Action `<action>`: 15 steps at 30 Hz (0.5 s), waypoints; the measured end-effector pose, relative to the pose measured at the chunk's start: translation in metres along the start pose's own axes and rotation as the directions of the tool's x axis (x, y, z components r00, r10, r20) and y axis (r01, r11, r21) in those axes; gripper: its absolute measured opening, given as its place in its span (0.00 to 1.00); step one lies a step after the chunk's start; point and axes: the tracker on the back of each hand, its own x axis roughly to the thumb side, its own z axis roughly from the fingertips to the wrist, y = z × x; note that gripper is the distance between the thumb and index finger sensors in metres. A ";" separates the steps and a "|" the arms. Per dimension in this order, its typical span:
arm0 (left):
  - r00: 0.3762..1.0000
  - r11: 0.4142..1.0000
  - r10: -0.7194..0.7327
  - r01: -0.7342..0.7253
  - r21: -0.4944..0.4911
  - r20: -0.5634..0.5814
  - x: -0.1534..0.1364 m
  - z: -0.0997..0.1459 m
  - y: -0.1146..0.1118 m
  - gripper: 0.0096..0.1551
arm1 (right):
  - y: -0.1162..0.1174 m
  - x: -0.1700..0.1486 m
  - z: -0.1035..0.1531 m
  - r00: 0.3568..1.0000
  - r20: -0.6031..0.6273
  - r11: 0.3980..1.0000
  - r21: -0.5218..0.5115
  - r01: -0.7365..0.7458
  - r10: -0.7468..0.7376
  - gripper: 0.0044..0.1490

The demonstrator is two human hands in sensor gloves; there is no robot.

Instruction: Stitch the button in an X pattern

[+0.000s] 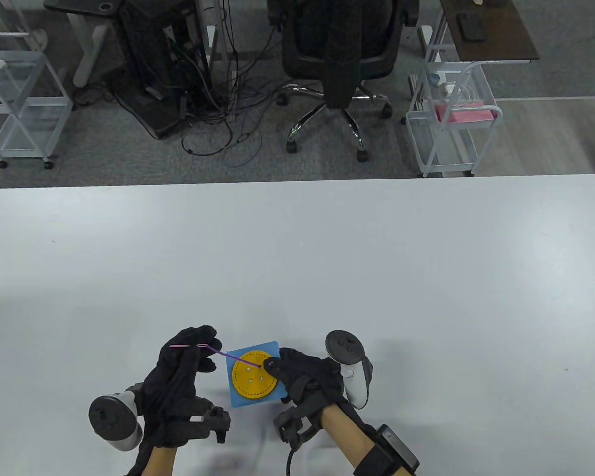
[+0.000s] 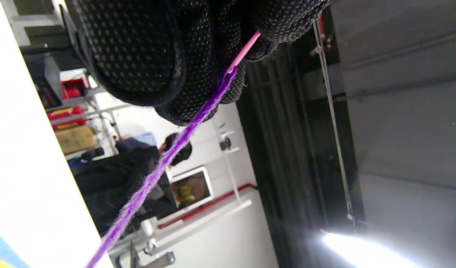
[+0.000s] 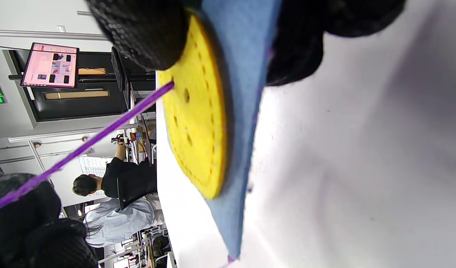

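A yellow felt button (image 1: 253,380) with several holes sits on a blue felt square (image 1: 267,347) near the table's front edge. My right hand (image 1: 297,374) grips the square's right edge, thumb on the button; in the right wrist view the button (image 3: 198,123) and square (image 3: 242,74) are held between the fingers, above the table. My left hand (image 1: 191,354) pinches a pink plastic needle (image 1: 186,345), left of the button. Purple yarn (image 1: 228,355) runs taut from the needle to one of the button's holes. It also shows in the left wrist view (image 2: 164,160), tied to the needle (image 2: 244,50).
The white table (image 1: 327,258) spreads wide behind and beside the hands. Beyond its far edge stand an office chair (image 1: 339,59), wire carts (image 1: 448,119) and cables on the floor.
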 end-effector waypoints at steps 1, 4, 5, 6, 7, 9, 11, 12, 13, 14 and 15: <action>1.000 1.000 -0.002 0.002 -0.001 0.001 0.000 0.000 0.000 0.20 | 0.000 0.000 0.000 1.000 0.000 1.000 0.001 0.000 0.000 0.31; 1.000 1.000 -0.013 0.013 -0.013 0.006 0.000 -0.001 0.000 0.20 | 0.000 0.000 0.000 1.000 -0.001 1.000 0.003 0.000 0.000 0.31; 1.000 1.000 -0.017 0.017 -0.025 0.010 0.000 -0.001 0.000 0.19 | 0.000 0.000 0.000 1.000 0.000 1.000 0.003 0.000 0.000 0.31; 0.999 0.999 -0.030 0.030 -0.039 0.018 0.000 -0.001 0.000 0.19 | 0.000 0.000 0.000 1.000 0.000 1.000 0.004 0.001 -0.001 0.31; 0.998 0.997 -0.052 0.054 -0.058 0.031 0.001 -0.002 -0.001 0.19 | 0.000 0.000 0.000 1.000 0.001 1.000 0.004 0.001 -0.001 0.31; 0.992 0.989 -0.113 0.118 -0.090 0.063 0.003 -0.002 -0.002 0.18 | 0.000 0.000 0.000 1.000 0.002 1.000 0.004 0.001 -0.001 0.31; 0.975 0.971 -0.196 0.208 -0.118 0.108 0.007 -0.003 -0.004 0.18 | 0.000 0.000 0.000 1.000 0.004 1.000 0.005 0.000 0.000 0.31; 0.963 0.959 -0.234 0.251 -0.132 0.130 0.009 -0.003 -0.005 0.18 | 0.000 0.000 0.000 1.000 0.004 1.000 0.005 0.000 -0.001 0.31; 0.934 0.929 -0.311 0.338 -0.150 0.175 0.012 -0.003 -0.008 0.18 | -0.001 0.000 0.000 1.000 0.005 1.000 0.005 0.002 -0.002 0.31; 0.914 0.910 -0.353 0.385 -0.155 0.199 0.013 -0.002 -0.009 0.18 | -0.001 0.000 0.000 1.000 0.005 1.000 0.005 0.002 -0.002 0.31; 0.874 0.872 -0.423 0.464 -0.156 0.239 0.016 -0.001 -0.011 0.18 | -0.001 0.000 0.000 1.000 0.006 1.000 0.006 0.002 -0.002 0.31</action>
